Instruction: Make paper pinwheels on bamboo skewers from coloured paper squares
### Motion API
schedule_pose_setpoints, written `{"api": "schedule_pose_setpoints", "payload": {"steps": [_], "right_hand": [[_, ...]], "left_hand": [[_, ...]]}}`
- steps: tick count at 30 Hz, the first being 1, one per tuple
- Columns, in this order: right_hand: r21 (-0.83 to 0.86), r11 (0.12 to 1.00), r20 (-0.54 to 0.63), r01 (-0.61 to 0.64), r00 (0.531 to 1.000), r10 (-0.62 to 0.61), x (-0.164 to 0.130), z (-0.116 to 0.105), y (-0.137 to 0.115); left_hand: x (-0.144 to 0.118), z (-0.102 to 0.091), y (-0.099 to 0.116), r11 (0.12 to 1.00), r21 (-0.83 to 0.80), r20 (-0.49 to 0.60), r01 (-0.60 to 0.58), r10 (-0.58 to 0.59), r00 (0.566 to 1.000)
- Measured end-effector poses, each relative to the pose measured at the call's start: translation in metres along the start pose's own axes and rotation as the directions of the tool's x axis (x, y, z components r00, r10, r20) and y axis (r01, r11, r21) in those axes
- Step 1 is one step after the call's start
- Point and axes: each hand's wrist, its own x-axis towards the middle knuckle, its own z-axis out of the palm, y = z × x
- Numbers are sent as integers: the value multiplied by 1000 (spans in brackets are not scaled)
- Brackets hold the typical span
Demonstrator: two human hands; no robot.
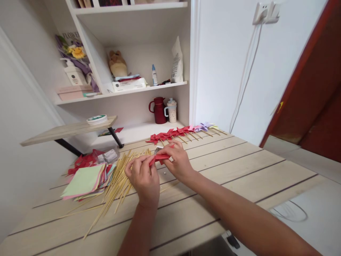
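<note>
A folded piece of red paper [163, 156] is held above the middle of the table between my two hands. My left hand [144, 176] pinches its left end, and my right hand [176, 158] grips the right side with bent fingers. Parts of the paper are hidden behind the fingers. Just left of my left hand lies a loose pile of thin wooden sticks [119, 177]. Beyond my hands, red paper pinwheels [170, 134] on sticks lie in a row, with pink and purple ones [202, 127] toward the right end.
Stacked coloured paper squares [82, 181] lie left of the sticks, with red folded pieces [86, 160] and a clear plastic box [108, 155] behind. A small raised shelf [71, 129] stands at the back left. A dark red jug [159, 111] and a cup [172, 111] stand at the back.
</note>
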Motion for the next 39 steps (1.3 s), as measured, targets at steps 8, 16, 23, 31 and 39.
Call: {"api": "schedule_pose_setpoints", "payload": {"steps": [8,16,23,31,39], "right_hand": [[-92,995,88,-32,995,40,2,-5,4],[-109,994,61,-10,998,17,3,-8,8],[-134,989,32,57,998,-53,4,-10,10],[13,1000,75,-10,997,9,7,-16,13],[141,990,68,2,998,-11,10,-21,10]], "left_hand": [[-4,3,-5,997,4,111,75,-75,991],[-1,2,-7,996,-16,154,90,-87,984],[0,0,-5,997,-55,108,61,-54,993],[2,-1,-4,996,-59,137,71,-62,989],[3,-4,-1,999,-48,39,-10,12,999]]}}
